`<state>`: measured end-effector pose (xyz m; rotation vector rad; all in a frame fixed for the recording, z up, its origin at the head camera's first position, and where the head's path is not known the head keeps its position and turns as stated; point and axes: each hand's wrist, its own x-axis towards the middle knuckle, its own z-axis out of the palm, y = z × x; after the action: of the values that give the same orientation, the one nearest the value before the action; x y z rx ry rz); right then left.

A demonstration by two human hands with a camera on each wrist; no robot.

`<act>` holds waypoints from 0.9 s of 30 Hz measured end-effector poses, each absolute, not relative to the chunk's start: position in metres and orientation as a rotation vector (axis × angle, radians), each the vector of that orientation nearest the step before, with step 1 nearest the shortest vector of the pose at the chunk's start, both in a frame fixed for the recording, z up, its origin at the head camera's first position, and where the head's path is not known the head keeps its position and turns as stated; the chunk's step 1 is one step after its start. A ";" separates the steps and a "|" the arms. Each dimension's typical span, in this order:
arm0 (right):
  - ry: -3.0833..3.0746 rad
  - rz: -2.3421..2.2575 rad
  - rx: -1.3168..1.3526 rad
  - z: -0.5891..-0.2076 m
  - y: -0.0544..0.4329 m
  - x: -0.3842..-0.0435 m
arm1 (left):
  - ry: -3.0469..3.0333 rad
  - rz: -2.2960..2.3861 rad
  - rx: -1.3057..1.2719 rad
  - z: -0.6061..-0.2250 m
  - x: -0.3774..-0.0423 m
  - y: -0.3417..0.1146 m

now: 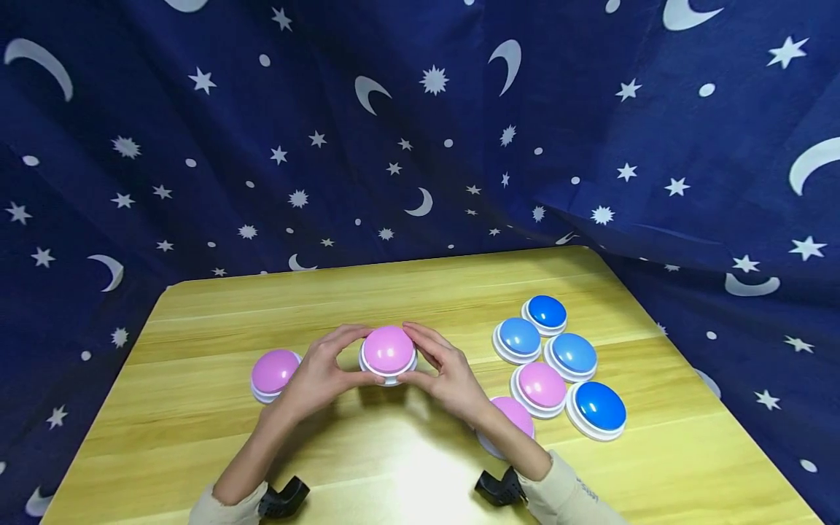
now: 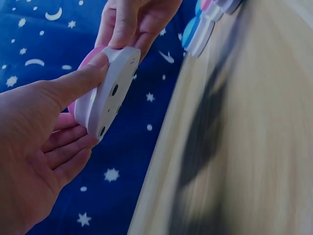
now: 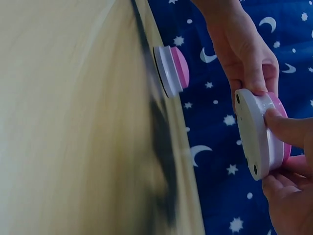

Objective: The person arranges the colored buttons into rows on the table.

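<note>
Between my two hands I hold a pink push button (image 1: 389, 350) with a white round base, lifted off the table. My left hand (image 1: 326, 370) grips its left side, thumb at the near edge and fingers around the far side. On the opposite side my right hand (image 1: 446, 368) grips it the same way. Both wrist views show the white underside (image 2: 113, 98) with small dark feet, tilted up from the wood. Another pink button (image 1: 275, 372) sits on the table just left of my left hand. Partly behind my right forearm lies a further pink button (image 1: 512, 417).
To the right stand a pink button (image 1: 542, 385), two light blue buttons (image 1: 520, 336) and two darker blue buttons (image 1: 600, 406), grouped closely. The wooden table (image 1: 216, 321) ends at a dark blue cloth (image 1: 367, 146) with stars and moons.
</note>
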<state>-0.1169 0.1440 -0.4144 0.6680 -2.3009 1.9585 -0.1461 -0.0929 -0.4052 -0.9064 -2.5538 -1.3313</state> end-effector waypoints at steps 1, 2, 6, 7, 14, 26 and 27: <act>-2.310 1.958 0.672 -0.415 0.140 -0.118 | -2.556 -1.330 -0.896 -0.406 -0.146 -0.096; -2.315 1.960 0.681 -0.416 0.137 -0.119 | -2.558 -1.329 -0.889 -0.407 -0.146 -0.100; -2.346 1.941 0.716 -0.421 0.125 -0.124 | -2.578 -1.319 -0.857 -0.412 -0.145 -0.112; -2.351 1.934 0.728 -0.423 0.122 -0.125 | -2.585 -1.318 -0.851 -0.412 -0.145 -0.114; -2.393 1.900 0.784 -0.435 0.108 -0.132 | -2.632 -1.275 -0.832 -0.419 -0.145 -0.127; -2.537 1.654 0.771 -0.449 0.087 -0.135 | -2.656 -1.168 -0.865 -0.436 -0.154 -0.144; -2.539 1.649 0.765 -0.449 0.085 -0.135 | -2.663 -1.154 -0.870 -0.437 -0.154 -0.146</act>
<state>-0.1347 0.0854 -0.4493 0.7646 -2.5389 1.6487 -0.1543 -0.1456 -0.4366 -0.8703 -2.6627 -1.1543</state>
